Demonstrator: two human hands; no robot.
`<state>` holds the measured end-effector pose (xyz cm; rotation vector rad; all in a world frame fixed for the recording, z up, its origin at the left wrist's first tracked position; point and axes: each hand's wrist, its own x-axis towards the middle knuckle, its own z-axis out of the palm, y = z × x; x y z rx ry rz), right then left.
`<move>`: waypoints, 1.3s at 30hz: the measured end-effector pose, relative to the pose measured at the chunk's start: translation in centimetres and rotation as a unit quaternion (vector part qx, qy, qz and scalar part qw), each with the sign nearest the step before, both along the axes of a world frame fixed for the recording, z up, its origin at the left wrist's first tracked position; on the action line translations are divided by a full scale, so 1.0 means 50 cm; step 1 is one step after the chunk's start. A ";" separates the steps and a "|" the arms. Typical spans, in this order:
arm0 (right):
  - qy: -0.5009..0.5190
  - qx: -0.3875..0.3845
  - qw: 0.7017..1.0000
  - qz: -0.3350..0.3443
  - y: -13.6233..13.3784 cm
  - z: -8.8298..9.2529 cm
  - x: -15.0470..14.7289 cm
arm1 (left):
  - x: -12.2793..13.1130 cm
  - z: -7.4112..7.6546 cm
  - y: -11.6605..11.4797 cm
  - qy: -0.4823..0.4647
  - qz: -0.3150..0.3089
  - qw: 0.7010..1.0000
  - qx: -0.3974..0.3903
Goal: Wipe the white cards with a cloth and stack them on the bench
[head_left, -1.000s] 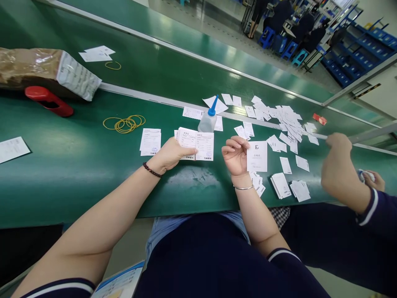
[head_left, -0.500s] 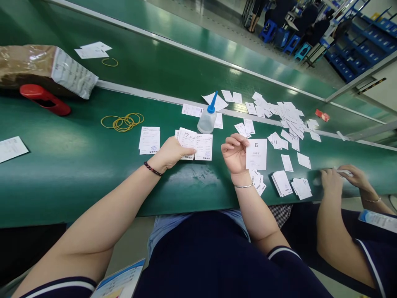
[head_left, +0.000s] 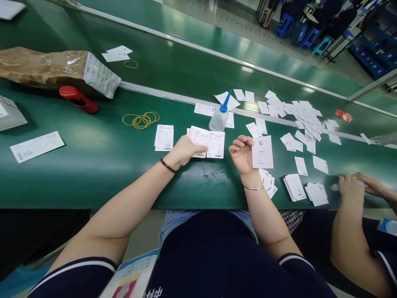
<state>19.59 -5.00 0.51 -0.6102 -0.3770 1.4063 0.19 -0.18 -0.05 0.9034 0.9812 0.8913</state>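
The left hand (head_left: pixel 182 151) lies with its fingers pressed together across an open white leaflet (head_left: pixel 215 145) — the right hand (head_left: pixel 242 154), palm up with fingers loosely curled, sits just beside a white card (head_left: pixel 262 152). Both rest on a green workbench (head_left: pixel 93 182) — a blue-nozzled squeeze bottle (head_left: pixel 218 120) stands just beyond the leaflet.
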 end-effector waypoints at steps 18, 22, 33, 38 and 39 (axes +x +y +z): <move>-0.474 -0.156 0.863 -0.073 0.027 -0.022 0.053 | -0.005 0.007 0.000 0.033 0.006 0.999 0.018; -0.552 -0.119 0.822 -0.073 0.031 -0.028 0.068 | -0.003 0.008 0.000 0.031 0.014 0.999 0.010; -0.592 -0.116 0.794 -0.073 0.026 -0.022 0.067 | -0.005 -0.006 0.004 0.034 0.008 0.999 0.024; -0.599 -0.117 0.789 -0.076 0.024 -0.015 0.064 | -0.005 -0.007 0.004 0.035 0.014 0.999 0.025; -0.600 -0.115 0.788 -0.076 0.023 -0.015 0.064 | -0.005 -0.006 0.003 0.036 0.014 0.999 0.025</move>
